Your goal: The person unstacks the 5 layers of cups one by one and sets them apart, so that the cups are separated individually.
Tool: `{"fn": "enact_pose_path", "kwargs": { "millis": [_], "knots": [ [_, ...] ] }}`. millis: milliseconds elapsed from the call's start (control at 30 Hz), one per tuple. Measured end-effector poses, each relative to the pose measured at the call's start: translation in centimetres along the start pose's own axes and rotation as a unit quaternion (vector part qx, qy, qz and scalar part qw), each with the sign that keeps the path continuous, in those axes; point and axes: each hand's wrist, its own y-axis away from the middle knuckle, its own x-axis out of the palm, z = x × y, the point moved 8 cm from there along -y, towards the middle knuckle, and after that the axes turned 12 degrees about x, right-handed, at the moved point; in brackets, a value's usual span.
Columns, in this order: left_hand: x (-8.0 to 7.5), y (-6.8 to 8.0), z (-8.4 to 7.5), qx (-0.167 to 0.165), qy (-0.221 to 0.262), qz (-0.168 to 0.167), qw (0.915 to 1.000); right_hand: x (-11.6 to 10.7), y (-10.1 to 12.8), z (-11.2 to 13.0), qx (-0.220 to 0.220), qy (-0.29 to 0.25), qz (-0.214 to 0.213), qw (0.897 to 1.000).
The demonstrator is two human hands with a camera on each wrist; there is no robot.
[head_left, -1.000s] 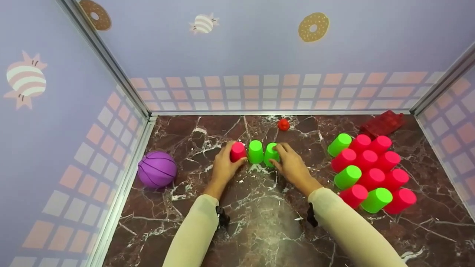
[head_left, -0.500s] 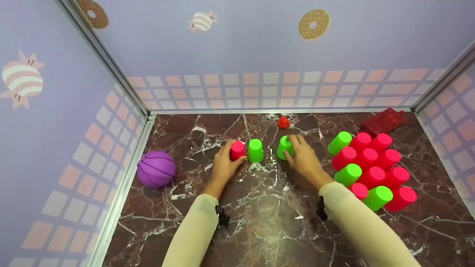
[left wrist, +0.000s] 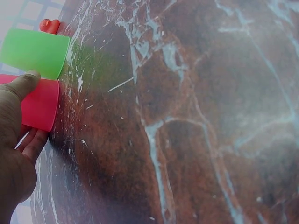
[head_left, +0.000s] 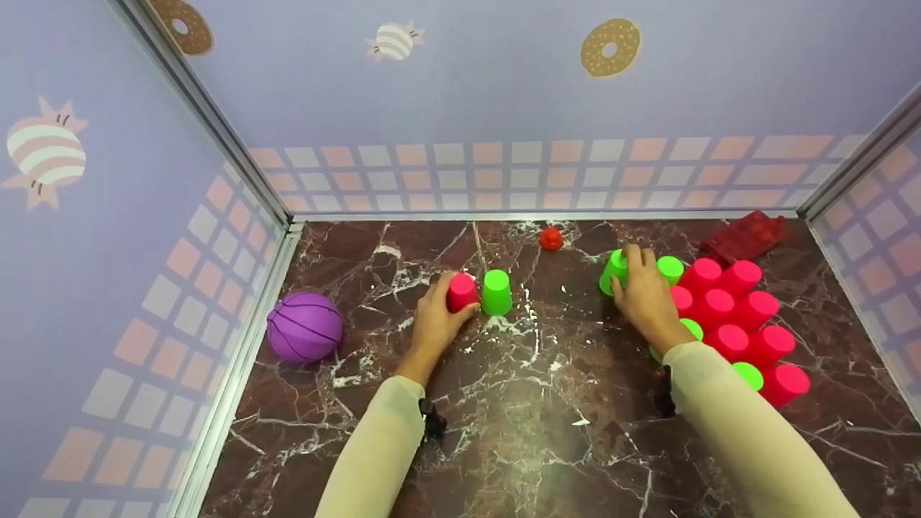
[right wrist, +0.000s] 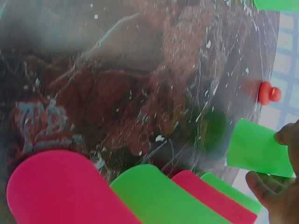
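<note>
My left hand (head_left: 434, 324) grips an upside-down pink cup (head_left: 462, 292) on the marbled surface, its thumb along the near side. Close to the right of that cup stands a green cup (head_left: 496, 293), untouched. Farther right, my right hand (head_left: 647, 298) holds another green cup (head_left: 614, 273) between thumb and fingers, just left of the grouped cups. In the right wrist view this held green cup (right wrist: 257, 147) is tilted, and its rim seems near the surface; whether it touches I cannot tell.
Several pink cups (head_left: 732, 342) and green cups (head_left: 670, 269) stand packed together at the right. Behind them lies a dark red object (head_left: 745, 237). A small red object (head_left: 551, 239) sits near the back wall, and a purple ball (head_left: 305, 327) at the left.
My right hand has carried its green cup from beside the other green cup rightward to the group of cups. The left hand and its pink cup have stayed in place.
</note>
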Motion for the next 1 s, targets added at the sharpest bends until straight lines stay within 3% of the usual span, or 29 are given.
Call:
{"fn": "enact_pose_path", "kwargs": {
  "millis": [233, 267, 467, 733, 933, 1000],
  "knots": [
    [-0.1, 0.0, -0.7, 0.003, 0.006, -0.008, 0.9999, -0.2, -0.1, -1.2, 0.018, 0.004, 0.007, 1.000],
    [-0.6, 0.0, -1.4, 0.001, 0.010, -0.007, 0.9999, -0.2, -0.1, -1.4, 0.019, 0.005, 0.008, 1.000],
    [-1.1, -0.2, -2.0, 0.005, 0.017, -0.016, 0.9997, 0.1, -0.1, -1.6, 0.019, 0.015, 0.011, 1.000],
    [-1.1, 0.1, -1.7, -0.006, 0.023, -0.017, 0.9996, 0.1, 0.2, -1.0, 0.010, 0.014, 0.008, 1.000],
    [-2.9, -0.1, -4.3, 0.001, 0.044, -0.015, 0.9989, 0.1, 0.4, -0.4, 0.001, 0.019, 0.004, 1.000],
    [-2.6, -0.1, -3.7, 0.012, 0.030, -0.017, 0.9993, 0.1, 0.4, -0.2, 0.000, 0.028, 0.001, 1.000]
  ]
}}
